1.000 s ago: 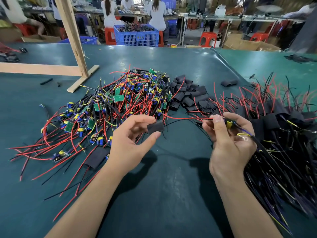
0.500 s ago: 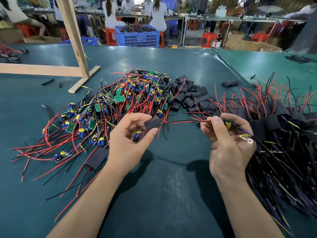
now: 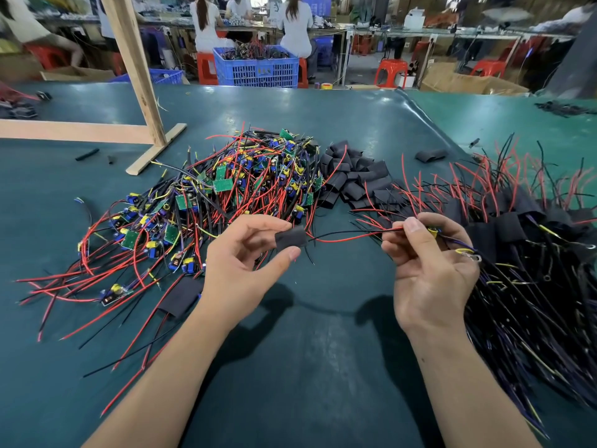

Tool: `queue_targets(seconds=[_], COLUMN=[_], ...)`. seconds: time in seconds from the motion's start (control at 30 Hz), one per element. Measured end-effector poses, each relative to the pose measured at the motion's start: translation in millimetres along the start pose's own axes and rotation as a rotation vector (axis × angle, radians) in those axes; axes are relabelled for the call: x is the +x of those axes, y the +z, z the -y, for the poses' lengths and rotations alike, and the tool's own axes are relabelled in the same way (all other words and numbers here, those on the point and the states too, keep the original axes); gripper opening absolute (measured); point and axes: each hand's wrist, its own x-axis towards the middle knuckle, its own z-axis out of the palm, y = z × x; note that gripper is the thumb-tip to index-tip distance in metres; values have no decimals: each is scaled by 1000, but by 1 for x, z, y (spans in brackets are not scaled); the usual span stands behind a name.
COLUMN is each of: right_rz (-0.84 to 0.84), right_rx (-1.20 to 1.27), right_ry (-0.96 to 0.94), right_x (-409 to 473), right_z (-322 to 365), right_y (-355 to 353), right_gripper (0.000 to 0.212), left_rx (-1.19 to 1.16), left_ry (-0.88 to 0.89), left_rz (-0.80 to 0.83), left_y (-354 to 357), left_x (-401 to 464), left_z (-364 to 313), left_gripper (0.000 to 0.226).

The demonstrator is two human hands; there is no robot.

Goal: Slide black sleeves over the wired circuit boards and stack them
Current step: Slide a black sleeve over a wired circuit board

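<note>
Left hand is pinching a black sleeve between thumb and forefinger, held above the green desk. Right hand is pinching the red and black wires of a circuit board, the board mostly hidden behind its fingers. The wire ends are reaching the sleeve's opening; cannot tell if they are inside. Finished sleeved boards are lying in a heap just right of the right hand. A pile of bare boards with red wires is sitting beyond the left hand. Loose sleeves are heaped beside that pile, further back. A wooden frame is standing at far left, a blue crate behind the desk.
</note>
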Motion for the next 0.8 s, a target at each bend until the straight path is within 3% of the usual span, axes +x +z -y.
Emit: queue_targets(seconds=[0.8], right_rz=[134], right_rx=[117], right_ry=[181], right_x=[0], right_z=[2], right_y=[-3], right_gripper=[21], left_rx=[-36], left_ry=[-81], left_rz=[18], left_y=[1], left_x=[0], left_z=[1], left_gripper=[34])
